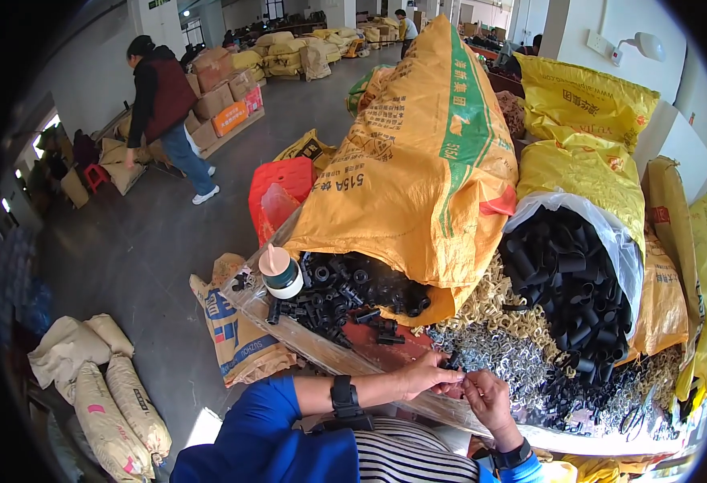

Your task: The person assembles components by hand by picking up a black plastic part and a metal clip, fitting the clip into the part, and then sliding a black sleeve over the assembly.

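My left hand (422, 377) and my right hand (488, 401) meet at the table's front edge, fingertips almost touching. Both are closed in a pinch. A small dark piece shows at the left fingertips; what the right fingers hold is hidden. Just beyond my hands lies a heap of small silvery metal pieces (502, 354). Beige ring-like pieces (494, 302) are piled behind it. To the left, black plastic fittings (329, 290) spill from the mouth of a large orange woven sack (406, 177). Short black tubes (566, 266) fill a lined yellow sack at the right.
A lidded cup (281, 274) stands on the table's left edge, by a red plastic stool (277, 189). Scissors (633, 420) lie at the right front. Filled sacks (108, 410) rest on the floor at left. Another person (164, 105) walks near stacked cartons (216, 92).
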Demonstrator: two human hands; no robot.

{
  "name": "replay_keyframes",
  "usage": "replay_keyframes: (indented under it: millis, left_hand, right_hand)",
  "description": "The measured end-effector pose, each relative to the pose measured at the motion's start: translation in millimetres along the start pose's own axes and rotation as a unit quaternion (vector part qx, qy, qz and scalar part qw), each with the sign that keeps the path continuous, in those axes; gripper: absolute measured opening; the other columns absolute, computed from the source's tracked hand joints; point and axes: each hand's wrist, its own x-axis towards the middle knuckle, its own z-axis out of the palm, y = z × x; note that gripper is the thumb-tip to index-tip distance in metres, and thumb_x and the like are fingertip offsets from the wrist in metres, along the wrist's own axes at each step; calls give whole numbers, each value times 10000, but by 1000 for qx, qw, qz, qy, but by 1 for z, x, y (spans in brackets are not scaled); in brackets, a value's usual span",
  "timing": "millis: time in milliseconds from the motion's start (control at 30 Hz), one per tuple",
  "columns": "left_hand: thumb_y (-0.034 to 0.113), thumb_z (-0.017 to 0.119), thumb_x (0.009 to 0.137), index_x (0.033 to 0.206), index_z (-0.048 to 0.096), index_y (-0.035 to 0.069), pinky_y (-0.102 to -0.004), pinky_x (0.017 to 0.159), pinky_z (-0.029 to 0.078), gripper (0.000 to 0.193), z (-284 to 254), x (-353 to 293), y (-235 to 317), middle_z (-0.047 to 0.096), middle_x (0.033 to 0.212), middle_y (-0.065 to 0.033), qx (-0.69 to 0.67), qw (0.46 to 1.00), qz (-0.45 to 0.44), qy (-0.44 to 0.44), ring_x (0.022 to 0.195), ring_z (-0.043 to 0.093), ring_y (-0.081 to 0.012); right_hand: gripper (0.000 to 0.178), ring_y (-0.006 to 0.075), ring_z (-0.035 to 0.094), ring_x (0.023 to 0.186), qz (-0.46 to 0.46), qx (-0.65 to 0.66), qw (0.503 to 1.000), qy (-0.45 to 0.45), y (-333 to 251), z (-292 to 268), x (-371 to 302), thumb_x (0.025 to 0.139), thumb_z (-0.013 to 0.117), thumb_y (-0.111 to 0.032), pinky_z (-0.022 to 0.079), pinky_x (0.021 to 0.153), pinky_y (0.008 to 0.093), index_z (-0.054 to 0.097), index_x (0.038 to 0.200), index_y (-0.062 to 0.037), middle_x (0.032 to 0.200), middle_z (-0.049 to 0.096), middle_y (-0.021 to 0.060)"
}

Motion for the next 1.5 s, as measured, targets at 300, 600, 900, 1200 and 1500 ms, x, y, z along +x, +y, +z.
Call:
replay_keyframes:
  millis: [300, 600, 900, 1200, 1500]
  left_hand:
    - [173, 570, 759, 774, 536, 58, -166, 431, 330, 121, 4, -1, -10, 502, 600, 18, -6, 1000, -8, 11, 506, 435, -43]
    - [114, 391, 826, 1110, 421, 19, -247, 587, 436, 302, -6, -4, 1, 545, 889, -66, -210, 973, -65, -75, 746, 540, -139]
    - [103, 407, 847, 1064, 454, -14, -208, 650, 442, 251, -3, -6, 7, 554, 933, -82, -128, 989, -58, -55, 855, 553, -161]
    - [120, 430, 842, 1094, 444, 4, -243, 713, 452, 278, -7, -9, -9, 535, 950, -66, -119, 988, -66, -73, 827, 550, -157]
    - [110, 462, 827, 1076, 460, 0, -238, 715, 455, 271, -3, -11, -12, 540, 935, -59, -73, 990, -96, -73, 826, 546, -137]
  right_hand:
    - [62, 205, 515, 498, 55, 11, 998, 14, -7, 0, -8, 716, 564, -24, 401, 456, 267, 503, 712, -18, 606, 512, 100]
    - [48, 196, 512, 567, 78, 10, 997, 21, -1, -1, -8, 722, 523, -3, 401, 514, 262, 484, 748, -3, 649, 511, 85]
    - [142, 250, 467, 754, -13, -85, 995, 50, 1, -4, -1, 645, 574, 9, 376, 614, 304, 508, 766, -23, 838, 477, 101]
    - [183, 250, 447, 867, -98, -163, 981, 27, -3, 1, -6, 577, 610, -21, 325, 712, 333, 529, 737, -57, 921, 490, 79]
    - [142, 218, 452, 897, -32, -128, 990, -46, -9, -2, 0, 546, 630, -54, 326, 714, 329, 521, 634, -81, 904, 497, 20]
